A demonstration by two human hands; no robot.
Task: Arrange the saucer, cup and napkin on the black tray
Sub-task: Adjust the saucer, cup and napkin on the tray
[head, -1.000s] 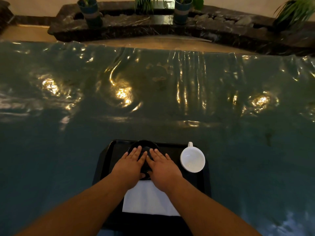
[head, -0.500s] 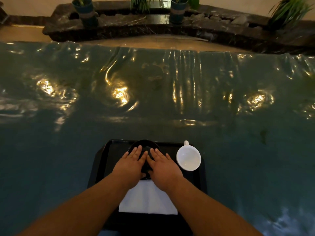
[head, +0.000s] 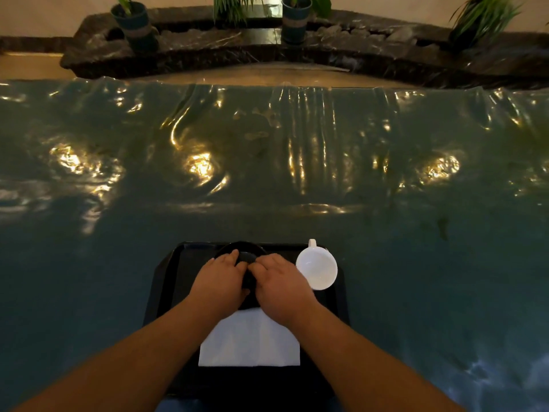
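Saucer point(head: 241, 250) (mostly) under hands

Dim warm light; yellow glare patches on wrinkled table cover point(head: 267, 173); wide-angle edge bending.

wrinkled teal sheet point(head: 267, 173) — potted plants point(head: 292, 16) behind

In front of me a wide table is covered with a shiny teal plastic sheet point(head: 416, 263), wrinkled into folds toward its far edge and throwing back warm yellow glints from lamps I cannot see. Beyond the sheet runs a strip of tan floor point(head: 267, 74), and behind that a curved ledge of dark stone point(head: 371, 50). On the ledge stand two dark blue plant pots point(head: 135, 20) point(head: 294, 16), with leafy green plants point(head: 484, 16) at its right end. A pale wall point(head: 44, 13) rises behind the ledge.
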